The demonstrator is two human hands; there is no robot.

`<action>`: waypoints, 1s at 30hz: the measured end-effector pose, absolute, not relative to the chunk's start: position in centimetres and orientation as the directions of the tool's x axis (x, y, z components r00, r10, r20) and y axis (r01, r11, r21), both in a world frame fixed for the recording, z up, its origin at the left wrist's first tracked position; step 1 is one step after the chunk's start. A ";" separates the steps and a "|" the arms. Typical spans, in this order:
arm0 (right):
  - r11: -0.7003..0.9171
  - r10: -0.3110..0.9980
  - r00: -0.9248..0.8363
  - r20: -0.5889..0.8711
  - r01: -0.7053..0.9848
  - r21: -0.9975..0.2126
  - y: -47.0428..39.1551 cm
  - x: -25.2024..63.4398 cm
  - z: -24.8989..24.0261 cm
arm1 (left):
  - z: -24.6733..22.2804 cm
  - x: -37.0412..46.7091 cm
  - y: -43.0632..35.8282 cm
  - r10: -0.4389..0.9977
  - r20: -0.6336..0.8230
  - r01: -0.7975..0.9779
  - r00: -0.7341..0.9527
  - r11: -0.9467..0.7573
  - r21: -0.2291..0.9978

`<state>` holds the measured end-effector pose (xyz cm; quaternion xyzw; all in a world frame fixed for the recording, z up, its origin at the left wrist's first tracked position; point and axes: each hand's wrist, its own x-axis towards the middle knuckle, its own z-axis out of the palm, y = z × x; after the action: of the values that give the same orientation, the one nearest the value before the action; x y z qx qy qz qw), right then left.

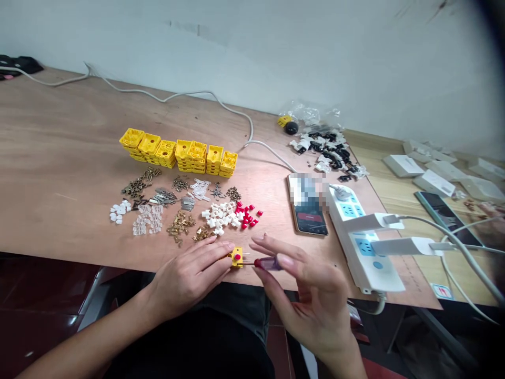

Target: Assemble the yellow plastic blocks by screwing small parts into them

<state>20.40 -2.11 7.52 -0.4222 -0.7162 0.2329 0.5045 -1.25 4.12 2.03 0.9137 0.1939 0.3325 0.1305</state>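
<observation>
Near the table's front edge, my left hand (193,268) is closed over a small yellow plastic housing (239,251) with a red button on it, and covers its left part. My right hand (311,284) grips a screwdriver (269,263) with a clear purplish handle and red collar. The thin shaft lies level and points left, its tip at the housing's right side. A thin metal pin sticks out of the housing just above the shaft. Beyond my hands lie white cross-shaped parts (221,215), red buttons (248,216) and brass pieces (180,226).
Stacked yellow housings (189,155) stand behind piles of screws, springs and clear parts (148,220). To the right are a phone (307,205) and a white power strip (366,247) with chargers and cables. Black and white parts (331,150) lie at the back right.
</observation>
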 end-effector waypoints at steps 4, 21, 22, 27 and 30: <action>0.540 0.834 -0.091 0.544 0.329 -0.774 -2.0 20.0 7.0 | 2.0 -1.3 4.1 0.438 0.559 0.275 0.704 -0.894 0.354; 0.589 0.740 0.163 0.653 0.312 -0.745 -1.4 20.0 7.5 | 1.9 -1.3 4.2 0.441 0.556 0.270 0.705 -0.891 0.365; 0.593 0.738 0.156 0.657 0.313 -0.741 -1.3 20.0 7.6 | 1.9 -1.3 4.2 0.439 0.556 0.267 0.706 -0.892 0.366; 0.555 0.808 -0.040 0.588 0.384 -0.737 -1.8 20.4 7.5 | 1.8 -1.3 4.2 0.444 0.555 0.268 0.704 -0.889 0.371; 0.531 0.781 0.083 0.619 0.433 -0.728 -1.8 20.3 6.9 | 1.9 -1.3 4.1 0.448 0.551 0.276 0.704 -0.888 0.369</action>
<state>20.31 -1.80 6.93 -0.4598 -0.6599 0.1513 0.5747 -1.34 4.14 1.85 0.9138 0.1979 0.3299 0.1303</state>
